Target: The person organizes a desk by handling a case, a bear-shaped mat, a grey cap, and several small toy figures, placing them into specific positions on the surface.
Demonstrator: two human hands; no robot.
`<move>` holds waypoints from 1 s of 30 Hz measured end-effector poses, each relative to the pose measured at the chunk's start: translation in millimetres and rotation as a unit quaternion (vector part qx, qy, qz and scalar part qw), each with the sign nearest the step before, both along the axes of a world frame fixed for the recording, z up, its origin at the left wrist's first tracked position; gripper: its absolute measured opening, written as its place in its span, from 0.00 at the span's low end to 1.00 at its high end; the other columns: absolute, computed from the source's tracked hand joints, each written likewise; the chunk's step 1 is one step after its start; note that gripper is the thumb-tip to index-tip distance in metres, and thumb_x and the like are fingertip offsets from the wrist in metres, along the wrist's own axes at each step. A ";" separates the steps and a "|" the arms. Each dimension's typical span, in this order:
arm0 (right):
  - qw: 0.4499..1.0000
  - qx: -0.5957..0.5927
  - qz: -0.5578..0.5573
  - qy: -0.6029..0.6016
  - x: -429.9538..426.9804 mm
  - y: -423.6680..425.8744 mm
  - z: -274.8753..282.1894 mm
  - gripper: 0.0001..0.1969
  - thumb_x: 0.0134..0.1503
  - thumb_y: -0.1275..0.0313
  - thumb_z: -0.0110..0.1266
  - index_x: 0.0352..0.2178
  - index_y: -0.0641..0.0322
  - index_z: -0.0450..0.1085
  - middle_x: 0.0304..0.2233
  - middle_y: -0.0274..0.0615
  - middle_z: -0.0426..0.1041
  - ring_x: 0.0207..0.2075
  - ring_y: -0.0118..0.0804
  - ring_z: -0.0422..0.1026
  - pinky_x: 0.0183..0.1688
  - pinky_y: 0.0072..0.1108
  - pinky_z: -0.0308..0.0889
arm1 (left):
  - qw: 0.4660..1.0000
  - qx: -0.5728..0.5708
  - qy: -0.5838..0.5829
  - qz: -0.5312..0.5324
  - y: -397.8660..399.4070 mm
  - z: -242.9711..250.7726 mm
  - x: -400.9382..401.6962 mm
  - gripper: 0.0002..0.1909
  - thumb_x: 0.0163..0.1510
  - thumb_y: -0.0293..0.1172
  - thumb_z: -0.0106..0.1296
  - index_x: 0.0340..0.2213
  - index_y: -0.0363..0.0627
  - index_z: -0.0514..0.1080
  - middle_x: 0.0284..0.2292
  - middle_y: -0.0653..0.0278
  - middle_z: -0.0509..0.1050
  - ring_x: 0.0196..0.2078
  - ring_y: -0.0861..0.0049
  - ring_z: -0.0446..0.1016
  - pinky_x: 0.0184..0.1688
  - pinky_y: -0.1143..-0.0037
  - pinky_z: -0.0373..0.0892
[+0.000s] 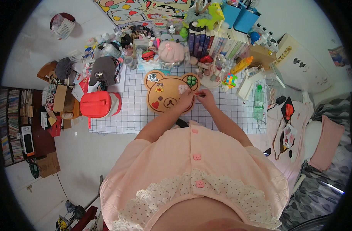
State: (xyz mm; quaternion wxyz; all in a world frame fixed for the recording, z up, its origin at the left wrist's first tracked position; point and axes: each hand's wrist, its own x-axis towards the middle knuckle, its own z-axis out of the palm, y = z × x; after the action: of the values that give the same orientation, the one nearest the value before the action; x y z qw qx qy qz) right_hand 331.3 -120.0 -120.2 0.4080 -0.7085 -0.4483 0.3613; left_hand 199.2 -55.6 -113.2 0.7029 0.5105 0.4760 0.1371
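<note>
A brown bear-face board (167, 93) lies on the grid-patterned tablecloth (132, 115) in front of me. It bears a green clover sticker (191, 81), a red heart sticker (155, 105), a small yellow figure sticker (159, 87) and a pale pink sticker (182, 88). Over the board's right side is my left hand (186, 100), its fingers bent towards my right hand (206, 98). My right hand pinches a small dark and red piece (200, 94) just off the board's right edge. Whether my left fingers also grip that piece is too small to tell.
To the left stand a red and white zip case (95, 104) and a grey cap (104, 71). Rightward are a puzzle cube (230, 80), a yellow tube (241, 65) and a green plastic bottle (258, 102). Books (203, 43) and a pink pouch (171, 51) line the back.
</note>
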 end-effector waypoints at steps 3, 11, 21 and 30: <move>0.993 0.028 0.037 0.107 -28.8 6.3 12.0 0.12 0.38 0.73 0.55 0.28 0.65 0.67 0.29 0.43 0.64 0.34 0.36 0.67 0.37 0.21 0.63 | 0.867 -0.363 -0.309 0.147 -4.1 19.8 -5.3 0.12 0.53 0.35 0.35 0.33 0.40 0.63 0.30 0.62 0.68 0.34 0.74 0.67 0.36 0.72 0.65; 0.989 -0.011 0.031 0.145 -78.8 18.4 19.8 0.10 0.45 0.76 0.51 0.32 0.67 0.65 0.30 0.41 0.68 0.33 0.31 0.68 0.34 0.18 0.64 | 0.841 -0.373 -0.338 0.197 13.1 -8.0 -65.5 0.11 0.50 0.31 0.41 0.36 0.41 0.62 0.35 0.60 0.67 0.38 0.71 0.66 0.40 0.72 0.65; 0.997 -0.055 0.039 0.028 -112.5 16.9 -20.1 0.08 0.44 0.80 0.50 0.30 0.65 0.65 0.27 0.40 0.69 0.30 0.28 0.68 0.31 0.16 0.65 | 0.992 -0.099 0.003 0.079 25.8 -8.3 -151.0 0.06 0.47 0.26 0.45 0.30 0.45 0.64 0.27 0.64 0.67 0.27 0.77 0.67 0.25 0.75 0.68; 0.995 -0.055 0.078 -0.039 -156.6 5.5 -29.6 0.11 0.41 0.80 0.52 0.30 0.64 0.67 0.26 0.40 0.71 0.27 0.30 0.70 0.30 0.18 0.65 | 0.995 -0.084 0.049 -0.014 23.0 -9.2 -178.3 0.06 0.43 0.30 0.51 0.24 0.46 0.64 0.16 0.71 0.61 0.14 0.86 0.56 0.12 0.84 0.51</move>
State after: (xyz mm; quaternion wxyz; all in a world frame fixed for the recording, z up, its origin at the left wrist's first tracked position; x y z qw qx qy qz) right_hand 174.7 -114.5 -149.8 0.3205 -0.7063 -0.4975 0.3884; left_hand 20.9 -32.6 -122.5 0.7211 0.4621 0.5126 0.0614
